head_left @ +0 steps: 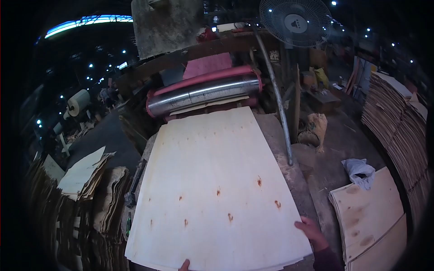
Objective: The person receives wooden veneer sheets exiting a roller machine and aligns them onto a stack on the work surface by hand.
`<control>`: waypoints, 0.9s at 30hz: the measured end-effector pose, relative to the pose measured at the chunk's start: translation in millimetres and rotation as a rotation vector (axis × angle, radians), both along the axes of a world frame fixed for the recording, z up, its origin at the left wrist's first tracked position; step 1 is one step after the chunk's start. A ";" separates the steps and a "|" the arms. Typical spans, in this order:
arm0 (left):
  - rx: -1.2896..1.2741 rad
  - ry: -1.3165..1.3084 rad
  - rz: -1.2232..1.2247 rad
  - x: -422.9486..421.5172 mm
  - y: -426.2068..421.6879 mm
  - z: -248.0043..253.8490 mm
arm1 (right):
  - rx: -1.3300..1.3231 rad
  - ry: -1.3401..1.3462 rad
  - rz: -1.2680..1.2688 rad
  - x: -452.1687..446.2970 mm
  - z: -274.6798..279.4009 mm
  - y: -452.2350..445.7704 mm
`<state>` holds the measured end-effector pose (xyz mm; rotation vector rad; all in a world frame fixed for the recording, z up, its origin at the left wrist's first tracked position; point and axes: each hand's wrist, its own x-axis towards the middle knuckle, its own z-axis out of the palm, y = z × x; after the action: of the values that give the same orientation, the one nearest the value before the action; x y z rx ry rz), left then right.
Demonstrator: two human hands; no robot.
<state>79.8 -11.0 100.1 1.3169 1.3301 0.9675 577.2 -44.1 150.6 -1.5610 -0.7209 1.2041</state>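
Wood sheet; R hand @ edge

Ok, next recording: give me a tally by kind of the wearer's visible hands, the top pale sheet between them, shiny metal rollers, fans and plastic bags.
Left hand and right hand: 2
Top pale sheet: 1
Shiny metal roller: 1
Fan: 1
Plastic bag: 1
Total: 6
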 end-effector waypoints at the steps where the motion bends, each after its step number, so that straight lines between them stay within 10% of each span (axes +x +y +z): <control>1: -0.059 -0.024 0.048 5.6 25.6 -11.5 | -0.036 -0.392 -0.039 -3.3 1.7 8.3; 2: -0.115 -0.049 0.093 13.1 53.8 -19.5 | -0.074 -0.783 -0.082 -6.3 5.3 17.0; 5: -0.427 -0.949 0.236 43.6 117.7 -9.6 | -0.002 -0.907 -0.154 -23.6 -8.7 13.6; 7: -0.462 -1.004 0.297 48.7 159.1 -37.7 | 0.038 -0.992 -0.142 -44.1 -36.0 0.0; 18: -0.455 -1.022 0.319 112.6 373.7 -76.3 | -0.139 -1.222 -0.120 -92.9 -106.3 -73.0; 27: -0.713 -0.537 0.090 62.6 138.1 -48.5 | -0.277 -0.740 -0.115 -61.8 -27.9 -65.0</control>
<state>142.4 127.1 51.6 0.4175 1.1493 0.7256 515.4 -109.0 122.7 -2.2843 -0.9344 0.6347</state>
